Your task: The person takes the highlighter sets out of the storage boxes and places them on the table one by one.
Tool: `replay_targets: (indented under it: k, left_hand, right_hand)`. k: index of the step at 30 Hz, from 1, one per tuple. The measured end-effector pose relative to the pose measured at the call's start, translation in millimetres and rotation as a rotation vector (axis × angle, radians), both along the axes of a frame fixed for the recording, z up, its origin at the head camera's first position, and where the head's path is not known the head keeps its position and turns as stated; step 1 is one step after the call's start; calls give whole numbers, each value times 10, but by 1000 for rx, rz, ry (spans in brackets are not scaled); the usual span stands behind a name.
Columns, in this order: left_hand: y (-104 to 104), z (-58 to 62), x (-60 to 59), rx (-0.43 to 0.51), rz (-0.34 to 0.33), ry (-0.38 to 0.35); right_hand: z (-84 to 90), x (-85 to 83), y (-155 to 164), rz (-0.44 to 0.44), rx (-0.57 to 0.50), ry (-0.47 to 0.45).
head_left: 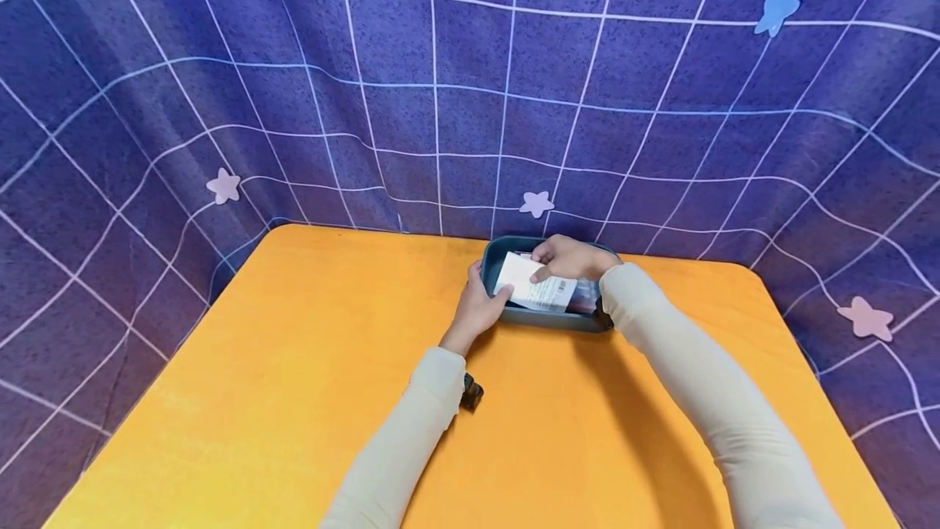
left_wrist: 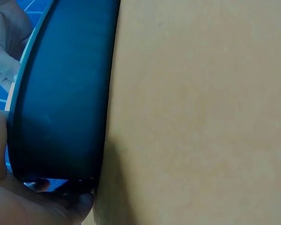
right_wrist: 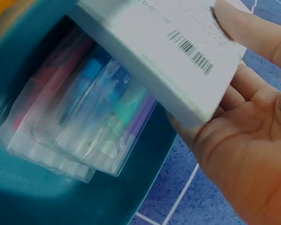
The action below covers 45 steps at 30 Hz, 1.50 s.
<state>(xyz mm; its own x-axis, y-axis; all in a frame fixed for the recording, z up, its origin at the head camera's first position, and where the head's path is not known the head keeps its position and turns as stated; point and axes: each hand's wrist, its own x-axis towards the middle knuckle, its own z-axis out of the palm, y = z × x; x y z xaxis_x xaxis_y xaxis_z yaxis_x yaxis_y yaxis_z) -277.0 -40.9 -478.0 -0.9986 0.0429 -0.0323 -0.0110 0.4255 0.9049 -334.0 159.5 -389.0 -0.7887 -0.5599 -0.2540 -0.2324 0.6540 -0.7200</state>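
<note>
Just right of centre in the head view, I'm holding a white box [head_left: 517, 277] with the right hand [head_left: 569, 258], the thumb and fingers pinching it near its upper right edge. The box is sitting slantwise over a teal bin [head_left: 558, 320], which is resting at the far edge of the orange tabletop [head_left: 294, 349]; I can't tell whether the box is touching what is lying below.

With the left hand [head_left: 476, 306] I'm gripping the bin's left end. At the lower left of the left wrist view, the fingers [left_wrist: 82, 206] are curling around that end.

In the right wrist view, clear packs [right_wrist: 98, 108] are lying in the bin left of centre, showing red, blue, green and purple, while a barcode on the box is facing the camera near the top.

I'm seeing 2 pale sleeves [head_left: 400, 447] reaching in from the bottom of the head view. Across its upper half, a blue-purple curtain [head_left: 470, 121] is hanging, with 3 pink stars [head_left: 537, 203] showing on its grid.
</note>
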Motion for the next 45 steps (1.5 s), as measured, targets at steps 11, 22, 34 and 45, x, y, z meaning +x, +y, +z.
replay_targets:
  k: [11,22,34,45]
  left_hand:
    - [-28,80,-78,-29,-11,5]
    - [-11,91,-81,-37,11,-10]
    - [2,41,-62,-31,5,7]
    - [53,-2,-71,-16,22,-15]
  right_hand:
    - [59,82,115,-87,-43,43]
    - [148,99,165,-140,-74,42]
    - [163,117,200,-186,-85,-30]
    - [120,166,265,-209,-142,18]
